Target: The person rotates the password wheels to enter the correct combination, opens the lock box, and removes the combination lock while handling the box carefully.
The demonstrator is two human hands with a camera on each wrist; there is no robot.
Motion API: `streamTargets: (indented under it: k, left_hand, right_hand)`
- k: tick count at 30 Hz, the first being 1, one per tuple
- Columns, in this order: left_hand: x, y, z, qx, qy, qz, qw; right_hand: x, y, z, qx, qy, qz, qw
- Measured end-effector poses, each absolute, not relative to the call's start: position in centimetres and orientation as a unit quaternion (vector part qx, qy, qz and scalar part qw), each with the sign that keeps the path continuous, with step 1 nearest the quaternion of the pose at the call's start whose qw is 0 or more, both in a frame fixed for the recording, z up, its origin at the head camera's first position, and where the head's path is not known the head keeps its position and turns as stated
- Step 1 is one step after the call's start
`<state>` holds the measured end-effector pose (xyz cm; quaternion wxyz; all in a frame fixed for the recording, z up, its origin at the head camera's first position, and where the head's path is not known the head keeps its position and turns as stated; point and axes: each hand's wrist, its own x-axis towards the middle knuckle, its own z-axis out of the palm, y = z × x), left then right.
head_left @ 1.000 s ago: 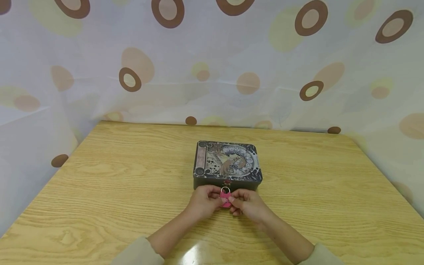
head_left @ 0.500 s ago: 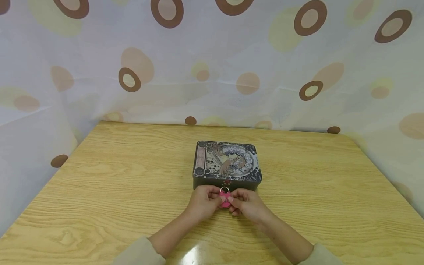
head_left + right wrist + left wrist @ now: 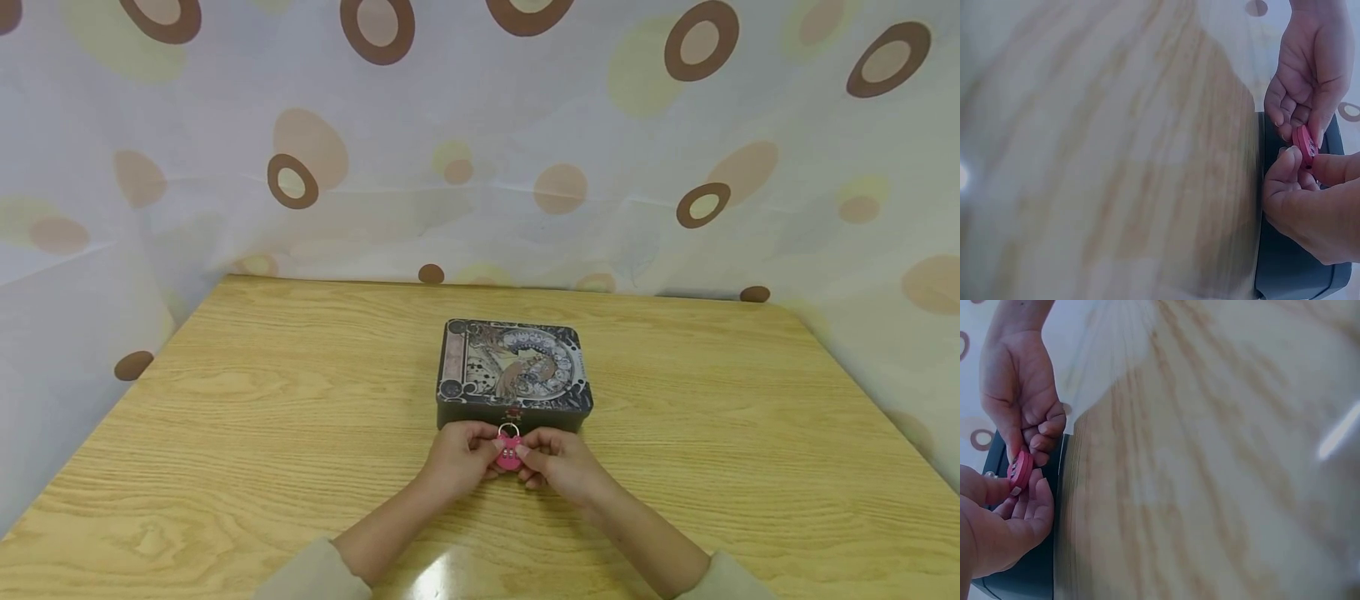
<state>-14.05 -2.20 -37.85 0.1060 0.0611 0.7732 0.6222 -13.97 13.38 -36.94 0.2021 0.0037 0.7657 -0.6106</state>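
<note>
A pink combination padlock point(image 3: 508, 457) with number dials on its face is held between both hands at the front of a dark tin box point(image 3: 517, 362). Its silver shackle stands at the box's red-topped latch point(image 3: 513, 414); whether it passes through the latch is too small to tell. My left hand point(image 3: 459, 454) pinches the padlock's left side, thumb on the face and fingers behind. From the right, my right hand point(image 3: 564, 462) pinches the other edge, its thumb near the dials. In the left wrist view the padlock point(image 3: 1020, 473) shows edge-on between the fingertips.
The box lies shut on a wood-grain table point(image 3: 262, 417), its lid printed with an ornate picture. A white cloth point(image 3: 480, 150) with brown and yellow spots hangs behind and at the sides. Light glares off the table's near edge.
The left thumb has slid up off the padlock's face toward its upper edge, so the dials now show. The right hand has hardly moved, and the box stays put.
</note>
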Motion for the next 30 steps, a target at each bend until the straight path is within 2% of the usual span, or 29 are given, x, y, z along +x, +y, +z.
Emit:
streamTargets:
  k: [16,30]
  left_hand:
    - [-14.15,-2.23,-37.97,0.062,0.779,0.614,0.112]
    - [-14.14,-2.03,-38.01,0.081,0.791,0.602,0.081]
  right_hand:
    - [-13.92,13.42,-37.04,0.012,0.768,-0.608,0.199]
    - [-13.89,13.39,-36.98,0.006,0.768,-0.608,0.203]
